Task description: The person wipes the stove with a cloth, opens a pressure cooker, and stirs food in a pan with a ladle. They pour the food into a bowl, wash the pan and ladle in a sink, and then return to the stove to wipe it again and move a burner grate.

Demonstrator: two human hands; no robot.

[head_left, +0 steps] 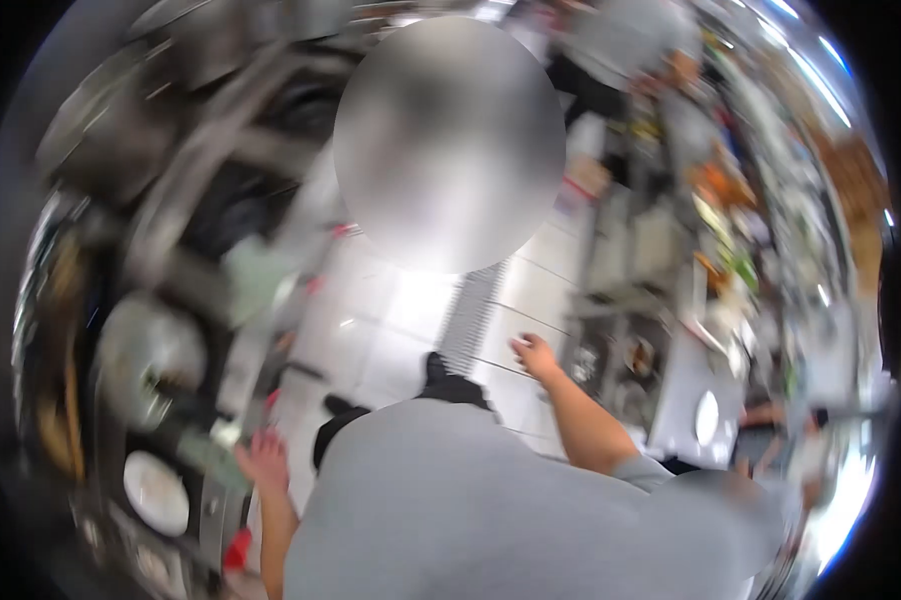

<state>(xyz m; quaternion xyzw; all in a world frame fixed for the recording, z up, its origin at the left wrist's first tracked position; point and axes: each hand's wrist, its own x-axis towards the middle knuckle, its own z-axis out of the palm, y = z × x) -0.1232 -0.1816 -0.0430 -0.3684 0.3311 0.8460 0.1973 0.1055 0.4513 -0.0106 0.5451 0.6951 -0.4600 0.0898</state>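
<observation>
My left hand point(264, 460) is beside the front edge of the cooking range at the lower left, its fingers spread and nothing visible in them. Close to its fingertips is a small whitish item point(226, 433), too blurred to name. A round metal pan point(151, 360) and a white plate point(156, 493) lie farther left on the range. My right hand point(534, 355) hangs over the tiled floor point(531, 285), fingers loosely bent and apart, holding nothing. To its right are steel containers point(621, 360) in the counter.
A floor drain grate point(473, 315) runs between range and counter. A pale green cloth or sheet point(256, 278) lies at the range's edge. On the right counter sits a white plate point(707, 418). Another person point(621, 45) stands at the upper right. A blurred disc covers the upper middle.
</observation>
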